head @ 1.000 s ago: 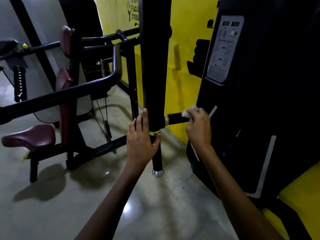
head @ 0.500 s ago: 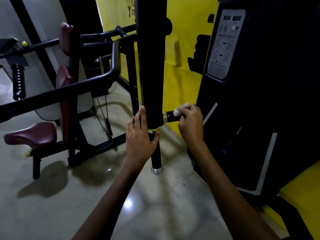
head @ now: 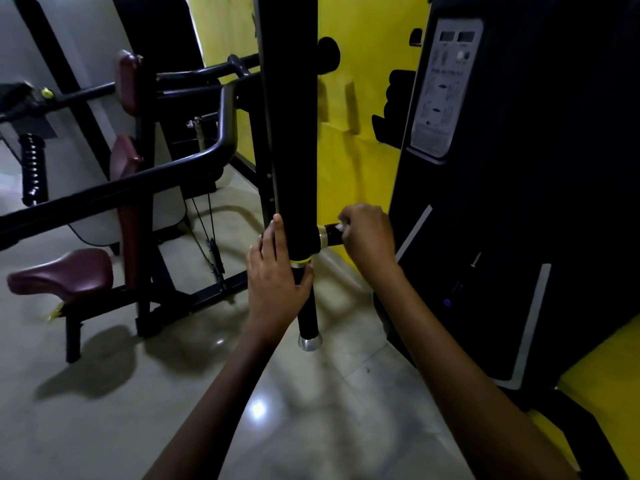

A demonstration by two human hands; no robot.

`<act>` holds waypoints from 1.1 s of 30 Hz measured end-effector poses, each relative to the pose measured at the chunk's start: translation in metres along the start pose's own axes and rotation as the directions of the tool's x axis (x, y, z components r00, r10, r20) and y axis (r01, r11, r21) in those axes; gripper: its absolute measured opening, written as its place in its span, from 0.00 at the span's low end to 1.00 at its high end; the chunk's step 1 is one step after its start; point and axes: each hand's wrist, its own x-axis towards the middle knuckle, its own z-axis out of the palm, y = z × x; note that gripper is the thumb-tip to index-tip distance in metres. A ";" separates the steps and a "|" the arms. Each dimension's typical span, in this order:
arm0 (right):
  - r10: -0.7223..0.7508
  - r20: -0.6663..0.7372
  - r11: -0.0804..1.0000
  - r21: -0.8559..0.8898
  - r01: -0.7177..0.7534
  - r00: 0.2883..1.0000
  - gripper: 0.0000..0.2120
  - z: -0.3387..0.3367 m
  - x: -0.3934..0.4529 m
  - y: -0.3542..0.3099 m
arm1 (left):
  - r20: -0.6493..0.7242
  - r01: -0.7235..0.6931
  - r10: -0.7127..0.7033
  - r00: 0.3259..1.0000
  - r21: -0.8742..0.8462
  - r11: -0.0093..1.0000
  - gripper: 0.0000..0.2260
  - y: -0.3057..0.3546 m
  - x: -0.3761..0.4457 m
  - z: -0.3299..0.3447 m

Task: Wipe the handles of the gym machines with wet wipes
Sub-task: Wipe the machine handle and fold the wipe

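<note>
A thick black padded arm of a gym machine hangs upright in the middle, ending in a thin black grip with a silver cap. A short black side handle with a brass ring sticks out to the right. My left hand is wrapped around the arm's lower end at the yellow ring. My right hand is closed around the side handle, pressing a white wet wipe on it; only a corner of the wipe shows.
A bench machine with maroon seat and black bars stands left. A tall black weight-stack housing with an instruction panel fills the right. The yellow wall is behind. The glossy tiled floor lies below.
My right hand has slid the wipe leftward along the side handle toward the arm, leaving less handle exposed. My left hand has kept its hold.
</note>
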 end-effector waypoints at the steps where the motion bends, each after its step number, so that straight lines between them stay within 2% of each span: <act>1: -0.043 0.000 0.999 0.018 0.043 0.999 0.09 0.002 -0.001 -0.007 | -0.001 0.007 -0.007 1.000 -0.005 1.000 0.38 0.002 0.000 0.000; 4: -0.150 -0.092 0.961 0.221 0.167 0.984 0.12 0.008 -0.007 -0.016 | 0.000 0.034 -0.034 0.999 -0.010 0.999 0.39 0.004 0.000 0.002; 9: -0.219 -0.179 0.835 0.474 0.279 0.959 0.14 0.011 -0.026 -0.006 | 0.009 0.040 -0.040 0.999 -0.001 0.999 0.39 0.004 0.000 0.002; 13: -0.388 -0.199 0.832 0.345 0.435 0.900 0.12 0.002 -0.029 0.026 | 0.028 0.004 -0.004 1.000 -0.008 1.000 0.39 0.002 0.000 0.000; 18: -0.327 -0.225 0.915 0.167 0.367 0.918 0.06 0.009 -0.016 0.039 | 0.038 0.010 -0.010 0.999 -0.009 1.000 0.40 0.003 0.000 0.001; 24: -0.473 -0.178 0.849 0.170 0.501 0.863 0.10 0.022 -0.032 0.029 | 0.025 0.016 -0.016 1.000 0.002 1.000 0.40 -0.004 -0.001 0.001; 26: -0.401 -0.206 0.887 0.157 0.434 0.893 0.11 0.019 -0.024 0.038 | 0.031 -0.004 0.003 1.000 0.021 1.000 0.40 -0.005 -0.001 0.001; 28: -0.282 -0.259 0.928 0.171 0.331 0.924 0.10 0.014 -0.016 0.047 | 0.040 -0.018 0.017 0.999 0.026 1.000 0.39 -0.005 -0.001 0.001; 31: -0.097 -0.306 0.966 0.199 0.163 0.947 0.13 0.011 -0.010 0.050 | 0.044 -0.018 0.017 0.999 0.019 1.000 0.39 -0.003 0.000 0.004; 33: -0.117 -0.318 0.961 0.202 0.188 0.941 0.15 0.015 -0.016 0.041 | 0.035 -0.006 0.006 0.999 0.009 1.000 0.39 -0.002 0.000 0.006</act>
